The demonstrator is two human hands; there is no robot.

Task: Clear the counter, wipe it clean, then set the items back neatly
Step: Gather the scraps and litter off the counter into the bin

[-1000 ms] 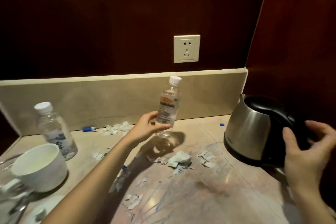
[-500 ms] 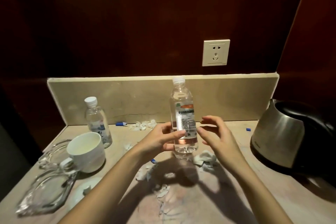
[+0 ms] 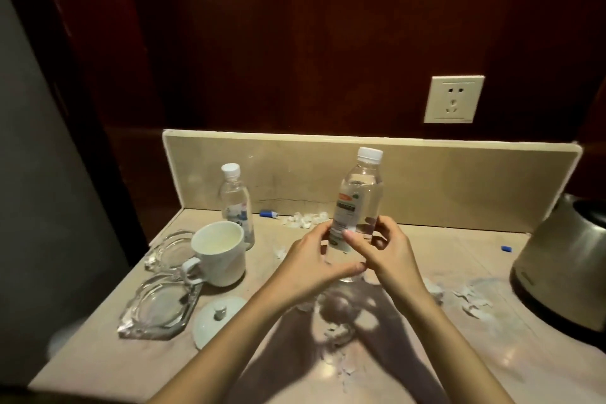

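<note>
In the head view, a clear water bottle (image 3: 357, 207) is held upright above the middle of the worktop (image 3: 485, 249), its white cap on. It is gripped low on the body by both hands: the left hand (image 3: 311, 259) is curled round its left side and the right hand (image 3: 387, 256) round its right side, with a finger laid across the label.

A slip is judged possible, since the grip sits near the base and the taller, capped part stands free above the fingers; a tilt toward the backsplash could follow if one hand is let go carelessly. The smooth plastic would make that more likely.

Torn paper scraps (image 3: 465, 298) are scattered beneath and to the right of the hands, and more lie by the backsplash; these would probably be swept about if the bottle is set down among them.

To the left, a second bottle (image 3: 236, 203) stands just behind a white mug (image 3: 219, 252), with two glass ashtrays (image 3: 157, 311) and a mug lid (image 3: 218, 318) near the edge. A leftward route is judged crowded. A steel kettle (image 3: 557, 272) fills the right end, under a wall socket (image 3: 454, 99).
</note>
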